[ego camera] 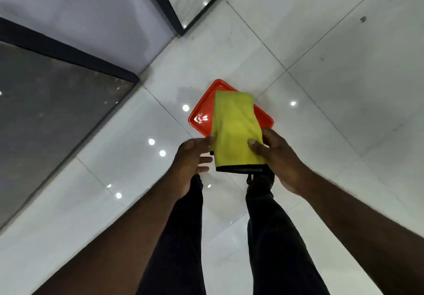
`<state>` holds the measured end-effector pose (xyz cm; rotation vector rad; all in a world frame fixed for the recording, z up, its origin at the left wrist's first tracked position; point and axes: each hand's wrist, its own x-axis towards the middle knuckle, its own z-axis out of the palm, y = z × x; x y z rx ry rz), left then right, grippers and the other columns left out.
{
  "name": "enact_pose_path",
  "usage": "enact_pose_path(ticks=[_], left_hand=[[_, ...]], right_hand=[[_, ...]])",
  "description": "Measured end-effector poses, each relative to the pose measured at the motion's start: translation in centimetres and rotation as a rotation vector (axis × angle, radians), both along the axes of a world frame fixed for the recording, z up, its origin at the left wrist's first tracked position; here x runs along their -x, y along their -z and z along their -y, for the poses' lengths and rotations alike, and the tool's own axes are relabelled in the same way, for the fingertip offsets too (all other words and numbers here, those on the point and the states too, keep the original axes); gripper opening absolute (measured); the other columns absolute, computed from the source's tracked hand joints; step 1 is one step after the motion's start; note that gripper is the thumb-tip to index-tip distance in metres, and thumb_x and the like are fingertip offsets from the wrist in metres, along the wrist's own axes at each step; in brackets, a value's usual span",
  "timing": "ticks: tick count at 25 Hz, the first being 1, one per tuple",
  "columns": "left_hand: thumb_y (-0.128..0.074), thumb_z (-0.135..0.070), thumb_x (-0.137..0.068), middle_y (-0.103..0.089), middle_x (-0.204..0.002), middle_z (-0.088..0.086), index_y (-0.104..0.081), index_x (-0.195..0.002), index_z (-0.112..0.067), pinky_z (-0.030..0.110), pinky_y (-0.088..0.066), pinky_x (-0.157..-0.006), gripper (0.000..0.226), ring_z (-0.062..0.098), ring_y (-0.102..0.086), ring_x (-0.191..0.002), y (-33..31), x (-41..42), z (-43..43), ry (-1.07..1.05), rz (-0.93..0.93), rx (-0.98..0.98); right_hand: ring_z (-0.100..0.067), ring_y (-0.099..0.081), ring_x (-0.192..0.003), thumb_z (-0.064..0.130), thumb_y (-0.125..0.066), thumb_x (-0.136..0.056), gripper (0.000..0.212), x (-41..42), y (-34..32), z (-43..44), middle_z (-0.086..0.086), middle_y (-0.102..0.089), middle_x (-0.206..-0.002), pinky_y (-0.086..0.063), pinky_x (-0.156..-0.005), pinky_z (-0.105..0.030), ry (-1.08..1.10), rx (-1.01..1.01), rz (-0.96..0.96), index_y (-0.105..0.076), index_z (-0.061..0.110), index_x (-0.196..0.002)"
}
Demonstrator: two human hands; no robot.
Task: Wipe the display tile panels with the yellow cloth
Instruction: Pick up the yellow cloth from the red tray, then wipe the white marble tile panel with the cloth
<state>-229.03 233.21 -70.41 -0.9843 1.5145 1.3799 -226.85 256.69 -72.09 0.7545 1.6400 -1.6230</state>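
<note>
Fingers (pixel 254 145) on yellow cloth (pixel 234 129) over red tray (pixel 202 117)

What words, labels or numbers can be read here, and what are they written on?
No text can be read anywhere in the picture.
yellow cloth: plain; the dark band on its lower edge shows no legible print.
red tray: only white glare, no lettering.
display tile panels: no labels or signs visible.
</note>
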Motion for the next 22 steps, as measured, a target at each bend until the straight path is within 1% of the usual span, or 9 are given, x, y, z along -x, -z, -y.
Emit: enact_pose_path(ticks=[4, 6, 8, 10, 12, 14, 16, 19, 22], left_hand=[[-0.076, -0.058, -0.089, -0.078, -0.130, 0.010, -0.074, -0.132, -0.023, 0.042, -0.059, -0.088, 0.055, 0.027, -0.076, -0.109, -18.4, 3.6, -2.2, -0.128, -0.214, -0.268], [-0.084, -0.043, -0.093, -0.079, -0.130, 0.007, -0.076, -0.126, -0.021, 0.043, -0.060, -0.092, 0.041, 0.025, -0.076, -0.113, -27.0, 4.4, -3.4, -0.068, -0.356, -0.276], [-0.083, -0.031, -0.090, -0.081, -0.124, 0.002, -0.075, -0.127, -0.018, 0.037, -0.063, -0.088, 0.040, 0.020, -0.078, -0.112, -32.7, 4.3, -4.6, -0.068, -0.502, -0.220], [-0.083, -0.021, -0.091, -0.083, -0.118, -0.002, -0.074, -0.125, -0.020, 0.033, -0.063, -0.087, 0.035, 0.017, -0.079, -0.109, -37.4, 2.7, -5.2, -0.140, -0.675, -0.085], [-0.091, -0.027, -0.089, -0.083, -0.115, -0.007, -0.072, -0.123, -0.029, 0.037, -0.064, -0.090, 0.039, 0.015, -0.079, -0.107, -41.1, 0.2, -5.4, -0.164, -0.824, 0.102], [-0.089, -0.041, -0.079, -0.081, -0.108, -0.010, -0.070, -0.116, -0.033, 0.041, -0.066, -0.085, 0.042, 0.012, -0.078, -0.100, -44.2, -3.2, -4.4, -0.145, -0.925, 0.307], [-0.083, -0.035, -0.075, -0.078, -0.103, -0.004, -0.069, -0.112, -0.025, 0.047, -0.065, -0.081, 0.041, 0.014, -0.075, -0.093, -46.4, -6.7, -2.6, -0.098, -0.998, 0.463], [-0.085, -0.041, -0.075, -0.071, -0.102, 0.000, -0.069, -0.108, -0.020, 0.050, -0.062, -0.079, 0.042, 0.022, -0.071, -0.091, -49.8, -13.5, 1.9, -0.151, -1.099, 0.629], [-0.085, -0.055, -0.070, -0.068, -0.091, -0.002, -0.066, -0.099, -0.022, 0.048, -0.060, -0.078, 0.048, 0.021, -0.067, -0.085, -52.3, -21.1, 7.2, -0.392, -1.088, 0.767]], right_hand=[[-0.014, -0.070, -0.103, 0.035, -0.077, -0.095, 0.011, 1.9, -22.6, -2.4, 0.006, -0.075, -0.109, -0.052, -0.082, -0.032, -0.048, 0.081, -0.205, -0.068, 0.037, -0.102], [-0.010, -0.072, -0.097, 0.025, -0.077, -0.096, 0.014, 1.5, -29.9, -3.4, 0.008, -0.076, -0.102, -0.054, -0.082, -0.034, -0.137, 0.035, -0.306, -0.066, 0.025, -0.103], [-0.006, -0.071, -0.106, 0.024, -0.084, -0.091, 0.028, 1.2, -33.9, -3.4, 0.014, -0.075, -0.113, -0.058, -0.090, -0.039, -0.178, -0.146, -0.479, -0.066, 0.032, -0.111], [-0.007, -0.065, -0.118, 0.028, -0.086, -0.088, 0.047, 1.2, -38.2, -2.4, 0.016, -0.064, -0.130, -0.058, -0.093, -0.035, 0.009, -0.317, -0.745, -0.059, 0.038, -0.124], [-0.010, -0.067, -0.113, 0.037, -0.086, -0.088, 0.047, 1.3, -42.6, -0.4, 0.015, -0.064, -0.127, -0.059, -0.085, -0.030, 0.095, -0.240, -0.886, -0.056, 0.038, -0.124], [-0.004, -0.071, -0.106, 0.053, -0.086, -0.083, 0.056, 1.1, -46.7, 3.0, 0.019, -0.068, -0.124, -0.058, -0.078, -0.019, -0.063, -0.006, -0.848, -0.056, 0.041, -0.127], [0.005, -0.069, -0.104, 0.058, -0.088, -0.078, 0.066, 0.5, -49.4, 6.7, 0.024, -0.069, -0.121, -0.055, -0.078, -0.012, -0.263, 0.057, -0.881, -0.056, 0.042, -0.133], [0.005, -0.070, -0.098, 0.042, -0.084, -0.087, 0.047, -2.5, -52.5, 13.2, 0.028, -0.072, -0.108, -0.054, -0.080, -0.013, -0.464, 0.092, -1.034, -0.063, 0.038, -0.129], [0.002, -0.072, -0.098, 0.041, -0.075, -0.095, 0.037, -7.5, -54.4, 19.7, 0.025, -0.076, -0.108, -0.054, -0.081, -0.013, -0.684, 0.294, -1.037, -0.069, 0.038, -0.132]])
